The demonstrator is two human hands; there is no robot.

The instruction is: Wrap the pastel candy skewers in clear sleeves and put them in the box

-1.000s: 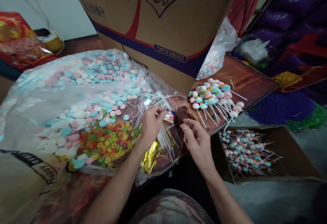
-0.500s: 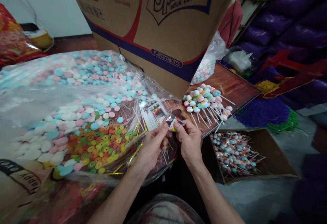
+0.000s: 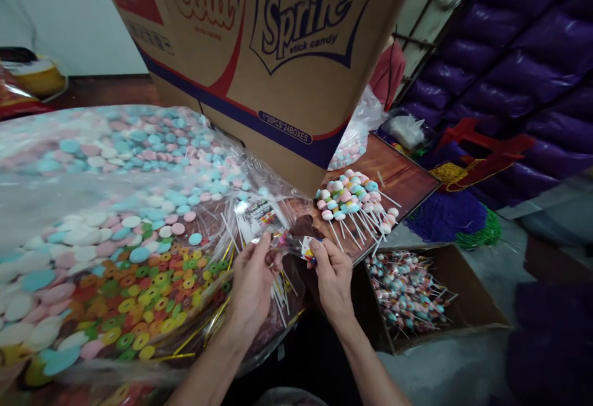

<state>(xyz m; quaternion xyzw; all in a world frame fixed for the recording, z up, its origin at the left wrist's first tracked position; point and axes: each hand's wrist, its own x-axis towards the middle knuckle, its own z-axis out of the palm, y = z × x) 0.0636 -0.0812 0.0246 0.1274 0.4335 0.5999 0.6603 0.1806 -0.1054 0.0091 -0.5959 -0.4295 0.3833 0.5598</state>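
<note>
Between my two hands a small clear plastic bag (image 3: 306, 247) with a colourful print is stretched out. My left hand (image 3: 252, 279) is closed, pinching the bag's left end between thumb and finger. At the printed right end my right hand (image 3: 334, 273) is closed on it the same way. Just behind the hands lies a stack of printed clear bags (image 3: 260, 215), beside loose white sticks (image 3: 279, 298). Ring-shaped gummies (image 3: 143, 298) and pastel marshmallows (image 3: 83, 233) spread out to the left. Marshmallow skewers (image 3: 352, 196) lie piled on the table at right.
A tall cardboard carton (image 3: 231, 60) stands on the table behind the hands. Below the table's right edge, an open cardboard box (image 3: 472, 288) holds many wrapped marshmallow skewers (image 3: 410, 295). Blue and green stringy material (image 3: 445, 220) and purple packs (image 3: 537, 66) are farther right.
My hands have drawn a little apart, stretching the bag between them. The camera view has shifted, so the surroundings sit farther left and more of the carton shows.
</note>
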